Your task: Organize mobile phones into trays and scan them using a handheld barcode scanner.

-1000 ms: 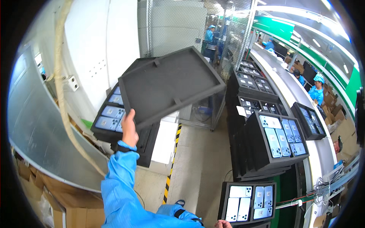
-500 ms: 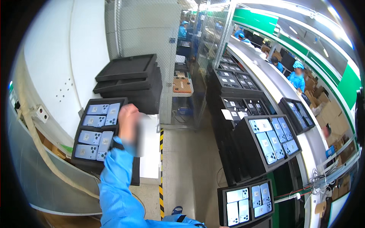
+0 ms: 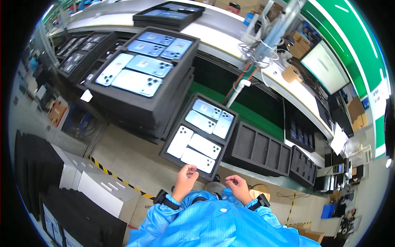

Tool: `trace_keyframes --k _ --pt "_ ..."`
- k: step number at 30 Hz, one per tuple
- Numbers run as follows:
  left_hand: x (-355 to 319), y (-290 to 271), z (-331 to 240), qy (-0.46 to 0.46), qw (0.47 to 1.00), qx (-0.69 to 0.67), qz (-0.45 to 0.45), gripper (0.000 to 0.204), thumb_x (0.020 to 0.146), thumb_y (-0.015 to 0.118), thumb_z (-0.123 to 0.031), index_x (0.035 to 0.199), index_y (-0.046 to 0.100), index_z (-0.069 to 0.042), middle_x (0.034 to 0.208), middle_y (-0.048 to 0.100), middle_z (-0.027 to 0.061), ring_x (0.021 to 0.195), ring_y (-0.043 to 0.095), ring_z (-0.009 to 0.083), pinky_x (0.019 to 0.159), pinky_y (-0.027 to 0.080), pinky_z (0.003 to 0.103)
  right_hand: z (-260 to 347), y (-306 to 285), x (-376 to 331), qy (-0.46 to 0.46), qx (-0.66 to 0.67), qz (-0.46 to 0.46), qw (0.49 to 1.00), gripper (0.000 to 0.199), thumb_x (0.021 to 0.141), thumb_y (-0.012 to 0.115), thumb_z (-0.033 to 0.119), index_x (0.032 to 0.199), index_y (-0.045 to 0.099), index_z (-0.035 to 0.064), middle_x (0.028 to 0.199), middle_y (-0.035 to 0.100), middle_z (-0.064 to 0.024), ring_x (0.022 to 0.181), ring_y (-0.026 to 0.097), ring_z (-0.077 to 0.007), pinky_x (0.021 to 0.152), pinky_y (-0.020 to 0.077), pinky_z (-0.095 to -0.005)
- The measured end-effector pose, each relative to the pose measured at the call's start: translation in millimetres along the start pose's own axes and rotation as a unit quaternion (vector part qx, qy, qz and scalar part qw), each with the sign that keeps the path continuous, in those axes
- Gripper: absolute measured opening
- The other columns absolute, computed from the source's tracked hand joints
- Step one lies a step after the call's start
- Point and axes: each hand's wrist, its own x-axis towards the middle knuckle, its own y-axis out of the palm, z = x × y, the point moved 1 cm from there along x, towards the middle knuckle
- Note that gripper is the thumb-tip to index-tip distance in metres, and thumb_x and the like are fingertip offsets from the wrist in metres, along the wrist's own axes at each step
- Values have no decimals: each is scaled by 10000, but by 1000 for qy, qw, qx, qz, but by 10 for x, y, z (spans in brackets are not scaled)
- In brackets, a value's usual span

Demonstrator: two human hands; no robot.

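Observation:
My left hand [image 3: 185,181] is just off the near edge of a black foam tray [image 3: 168,158], its fingers loosely bent and nothing visible in them. A little to its right my right hand [image 3: 239,187] hovers in front of my body, loosely curled and with no object showing. Two groups of phones lie face down in that tray: pale silver phones [image 3: 204,146] in the near half and light blue phones [image 3: 200,122] in the far half. Whether the left fingertips touch the tray I cannot tell.
A tall stack of black trays [image 3: 135,108] carries more phones at left. To the right are foam trays with unfilled slots [image 3: 260,149]. Behind runs a white bench [image 3: 224,35] with cables [image 3: 259,55] and a monitor [image 3: 325,68]. A white cabinet [image 3: 98,185] stands lower left.
My view has turned right, from the phone tray by the white wall to the trays by the bench. My left hand has left that tray; both hands are now before my body.

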Motion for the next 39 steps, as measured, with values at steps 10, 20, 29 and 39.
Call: trace_keyframes --k 10,20,29,39 --pt "835 114 -200 154 679 713 84 723 656 847 -290 1303 563 -136 1341 487 115 1226 442 332 998 376 517 630 484 1614 -301 -256 38 918 354 808 680 199 1112 646 21 1030 681 -180 945 656 -329 797 541 -435" --pt "423 466 -274 189 641 737 106 239 736 760 -158 918 614 -106 913 620 52 931 580 253 815 461 388 608 994 2323 -212 -525 148 811 754 649 874 342 1184 493 -28 1144 549 -196 987 655 -353 822 556 -414" --pt "-518 1371 -344 108 905 227 -343 308 893 697 -139 1164 578 -57 1049 653 56 930 618 167 832 505 329 911 697 2490 -195 -325 223 898 332 748 704 293 967 730 44 961 716 -212 912 702 -374 804 567 -468" --pt "652 2329 -52 -64 993 10 -96 334 954 601 -91 1263 523 7 1116 638 80 976 629 158 864 514 314 -25 -2266 1627 114 493 95 857 331 902 702 132 1195 576 45 1081 658 -77 885 660 -184 761 541 -323"
